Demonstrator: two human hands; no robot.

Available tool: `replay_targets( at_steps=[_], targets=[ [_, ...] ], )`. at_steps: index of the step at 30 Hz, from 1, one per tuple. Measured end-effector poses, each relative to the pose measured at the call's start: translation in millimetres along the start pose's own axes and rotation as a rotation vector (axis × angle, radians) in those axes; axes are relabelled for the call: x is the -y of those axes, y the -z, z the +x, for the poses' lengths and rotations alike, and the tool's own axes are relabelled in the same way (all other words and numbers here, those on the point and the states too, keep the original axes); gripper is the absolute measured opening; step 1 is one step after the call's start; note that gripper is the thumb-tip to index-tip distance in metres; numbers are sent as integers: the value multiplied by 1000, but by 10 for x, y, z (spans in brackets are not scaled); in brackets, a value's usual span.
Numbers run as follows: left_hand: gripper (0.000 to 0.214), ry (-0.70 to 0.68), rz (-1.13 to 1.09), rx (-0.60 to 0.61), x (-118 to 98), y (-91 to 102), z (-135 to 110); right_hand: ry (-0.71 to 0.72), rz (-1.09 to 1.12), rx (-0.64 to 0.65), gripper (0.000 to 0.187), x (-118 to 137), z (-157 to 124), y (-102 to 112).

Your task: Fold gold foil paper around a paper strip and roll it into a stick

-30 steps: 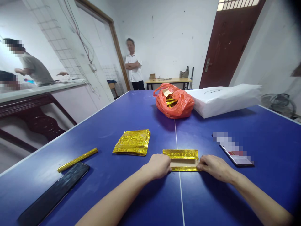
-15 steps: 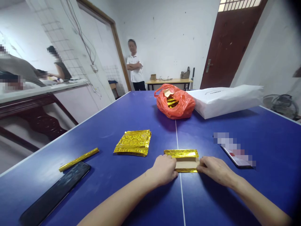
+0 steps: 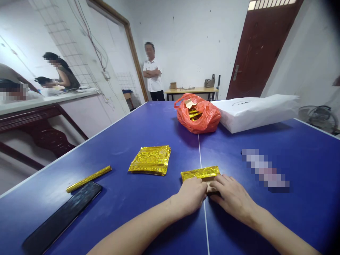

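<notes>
- Left hand (image 3: 191,196) and right hand (image 3: 232,198): both narrow, fingers closed in over a gold foil strip (image 3: 200,173), holding it down on the table from either side; the hands nearly touch
- The gold foil strip lies between the hands, its far edge showing past the fingers, with a tan paper backing (image 3: 211,187) mostly covered by the right hand; how far it is folded is hidden
- Just beyond and left of the left hand: a flat stack of gold foil sheets (image 3: 150,160), squared up and apparently unworked
- Farther left: a rolled gold foil stick (image 3: 89,179), looking finished, beside a black smartphone (image 3: 62,217), nearer the left forearm
- Straight ahead of the hands: an orange plastic bag (image 3: 198,114) with more gold foil inside, touching a white paper bag (image 3: 255,112) on its right
- Right of the right hand: a pixelated patch (image 3: 265,168), too blurred to name
- Under everything: a blue table tennis table (image 3: 292,212); well ahead, a person (image 3: 152,72) stands with folded arms
</notes>
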State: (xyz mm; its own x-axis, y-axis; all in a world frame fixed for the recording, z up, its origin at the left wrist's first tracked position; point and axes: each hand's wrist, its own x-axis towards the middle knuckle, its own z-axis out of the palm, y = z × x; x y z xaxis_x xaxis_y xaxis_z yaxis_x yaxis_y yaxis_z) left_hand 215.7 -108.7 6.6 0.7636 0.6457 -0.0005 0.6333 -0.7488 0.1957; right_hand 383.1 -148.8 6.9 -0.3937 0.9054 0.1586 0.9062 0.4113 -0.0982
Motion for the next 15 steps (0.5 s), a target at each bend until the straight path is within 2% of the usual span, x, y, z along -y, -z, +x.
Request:
replay_targets(
  at_steps=[3,6,15],
  targets=[
    [17,-39,-22,-5,0,-15,-1,13,101,29,12,28,-7,-105],
    [17,-23,-34,13,-4,-6,4,-39,159,50,19,-3,-3,-163],
    [19,151,-79,121,25,60,7,-245,276,164,12,-112,4,-53]
  ],
)
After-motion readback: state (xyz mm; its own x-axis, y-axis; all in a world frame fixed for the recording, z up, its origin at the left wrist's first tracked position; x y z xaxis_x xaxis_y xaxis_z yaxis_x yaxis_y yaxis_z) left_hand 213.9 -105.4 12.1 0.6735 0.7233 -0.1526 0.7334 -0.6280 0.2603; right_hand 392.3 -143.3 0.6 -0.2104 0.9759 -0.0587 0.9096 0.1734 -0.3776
